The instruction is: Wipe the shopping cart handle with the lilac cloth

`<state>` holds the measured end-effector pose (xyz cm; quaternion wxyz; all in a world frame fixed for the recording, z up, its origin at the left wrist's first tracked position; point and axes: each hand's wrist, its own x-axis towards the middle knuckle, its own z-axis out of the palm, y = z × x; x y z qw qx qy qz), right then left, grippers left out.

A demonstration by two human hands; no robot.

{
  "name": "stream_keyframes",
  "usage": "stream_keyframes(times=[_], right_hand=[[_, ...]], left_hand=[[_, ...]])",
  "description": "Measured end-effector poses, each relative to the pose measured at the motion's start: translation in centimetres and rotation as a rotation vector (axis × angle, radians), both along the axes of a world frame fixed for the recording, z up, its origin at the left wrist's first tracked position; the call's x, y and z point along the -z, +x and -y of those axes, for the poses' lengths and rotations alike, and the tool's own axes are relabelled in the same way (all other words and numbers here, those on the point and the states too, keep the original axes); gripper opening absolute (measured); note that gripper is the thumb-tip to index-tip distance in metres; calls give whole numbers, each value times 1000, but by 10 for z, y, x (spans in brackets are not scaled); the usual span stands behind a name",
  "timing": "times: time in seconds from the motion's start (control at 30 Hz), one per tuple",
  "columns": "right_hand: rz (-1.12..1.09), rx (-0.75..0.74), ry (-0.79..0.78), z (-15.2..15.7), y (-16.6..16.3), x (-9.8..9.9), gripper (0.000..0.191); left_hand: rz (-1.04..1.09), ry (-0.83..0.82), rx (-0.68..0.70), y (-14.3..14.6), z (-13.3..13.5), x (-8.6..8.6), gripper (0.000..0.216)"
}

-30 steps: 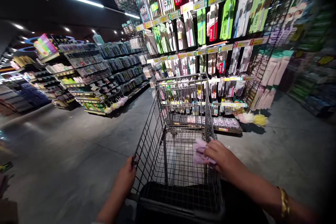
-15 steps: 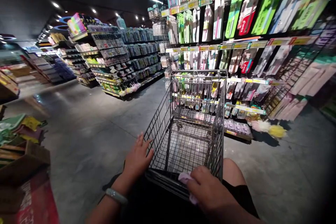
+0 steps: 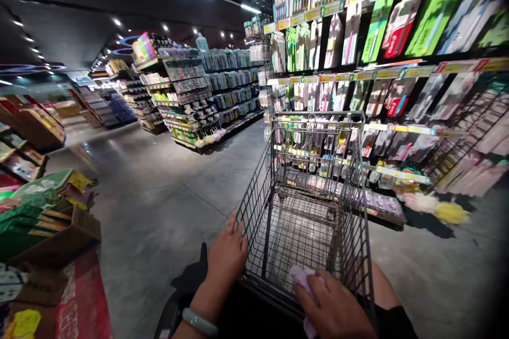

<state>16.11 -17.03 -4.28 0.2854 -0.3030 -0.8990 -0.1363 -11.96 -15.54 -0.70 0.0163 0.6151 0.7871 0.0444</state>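
A black wire shopping cart [image 3: 314, 206] stands in front of me in a store aisle, its basket bare inside. My left hand [image 3: 227, 254] rests on the cart's near left rim, fingers wrapped over the wire. My right hand [image 3: 332, 307] is at the near right of the cart, closed on a pale pink cloth [image 3: 301, 277] pressed against the cart's near edge. A light bracelet [image 3: 200, 322] sits on my left wrist.
To the right, a display wall [image 3: 382, 63] carries hanging toothbrush packs, with yellow and white puffs [image 3: 437, 209] on the floor by it. More shelving [image 3: 191, 95] runs down the aisle ahead left. Cardboard boxes of goods [image 3: 43, 222] stand at my left. Grey concrete floor [image 3: 159, 196] stretches ahead.
The cart and my view have swung left along the aisle. My right hand with the cloth went from the cart's right side to its near edge. My left hand regripped the near left rim.
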Motion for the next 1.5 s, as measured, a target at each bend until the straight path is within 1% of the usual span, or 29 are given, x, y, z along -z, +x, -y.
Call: stream_keyframes(times=[0.1, 0.17, 0.23, 0.3, 0.4, 0.47, 0.5, 0.57, 0.6, 0.67, 0.77, 0.83, 0.93, 1.03, 1.1, 1.17, 1.2, 1.27, 1.33, 1.4, 1.43, 1.5], right_hand=[[0, -91, 21, -1, 5, 8, 29], [-2, -141, 1, -2, 8, 13, 26], [-50, -108, -50, -1, 11, 16, 29], [-102, -64, -115, 2, 13, 14, 33], [-100, -23, -240, 3, 14, 5, 33], [-85, 12, -281, -2, 15, -3, 26], [-70, -7, -277, -6, 16, -7, 21], [-30, -125, -231, -16, 19, -14, 11], [-8, -185, -208, -22, 22, -18, 10], [27, -262, -176, -35, 27, -24, 10], [64, -271, -163, -53, 33, -29, 16], [65, -240, -175, -65, 37, -28, 18], [18, -116, -201, -87, 42, -21, 24], [-33, 7, -242, -113, 46, -18, 30], [-30, 83, -271, -127, 44, -20, 34], [-16, 139, -287, -131, 34, -25, 36], [-14, 141, -294, -128, 27, -28, 36], [-18, 74, -313, -114, 11, -31, 37], [-26, -35, -329, -99, -2, -32, 37], [-27, -104, -324, -94, -7, -32, 38], [-22, -104, -316, -97, -6, -31, 39], [-16, -25, -303, -110, 0, -33, 40]], left_hand=[[-18, -1, 16, -4, 8, 4, 53], [-31, 4, 24, -8, 13, 8, 54], [-41, 27, 41, -13, 18, 14, 54], [-44, 68, 108, -17, 23, 20, 51], [-22, 118, 209, -19, 30, 26, 48], [-3, 135, 204, -15, 34, 26, 48], [1, 140, 190, -12, 35, 25, 49], [5, 137, 177, -2, 38, 22, 50], [6, 131, 164, 4, 40, 21, 50], [5, 135, 110, 15, 43, 20, 52], [-6, 209, 22, 31, 47, 22, 57], [-13, 254, 28, 39, 48, 25, 58], [-14, 276, 73, 53, 47, 24, 53], [3, 293, 104, 72, 44, 17, 44], [33, 282, 153, 86, 41, 11, 40], [70, 255, 194, 101, 37, 8, 44], [84, 243, 200, 108, 34, 8, 45], [98, 234, 192, 119, 29, 8, 44], [91, 236, 204, 129, 25, 10, 39], [68, 236, 240, 137, 21, 11, 36], [56, 230, 267, 140, 19, 10, 35], [39, 206, 339, 145, 17, 7, 34]])
